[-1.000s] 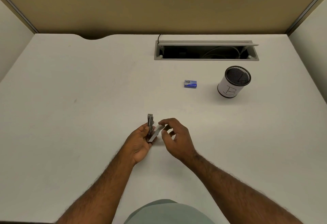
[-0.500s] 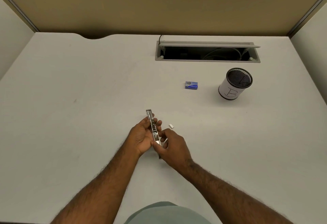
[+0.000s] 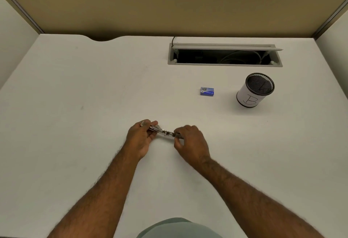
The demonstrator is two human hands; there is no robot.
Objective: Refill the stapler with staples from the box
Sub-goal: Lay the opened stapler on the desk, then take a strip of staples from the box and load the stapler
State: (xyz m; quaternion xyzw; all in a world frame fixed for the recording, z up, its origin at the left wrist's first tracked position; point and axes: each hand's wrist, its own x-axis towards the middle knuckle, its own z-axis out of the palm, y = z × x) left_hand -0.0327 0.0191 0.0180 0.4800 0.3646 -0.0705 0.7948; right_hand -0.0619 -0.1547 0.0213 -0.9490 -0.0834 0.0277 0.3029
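Small silver metal stapler [image 3: 163, 132] held between both hands above the white surface [image 3: 75, 143].

The stapler is seen lying roughly level, spanning the gap between the left hand [image 3: 140, 140] and the right hand [image 3: 190, 142]; its left end is enclosed by the closed fingers [image 3: 152, 124] of the left hand, and its right end is pinched by the closed fingers of the right hand. Whether the stapler is opened out cannot be told, as the metal is blurred. The small blue box of staples [image 3: 207, 91] is observed resting on the surface well beyond the hands, closed as far as can be judged. A white cylindrical pen cup with black mesh interior [image 3: 254, 91], marked with a letter B, is noted to the right of the box, apart from it. A grey rectangular cable hatch [image 3: 225, 54] is recorded open at the rear of the surface.
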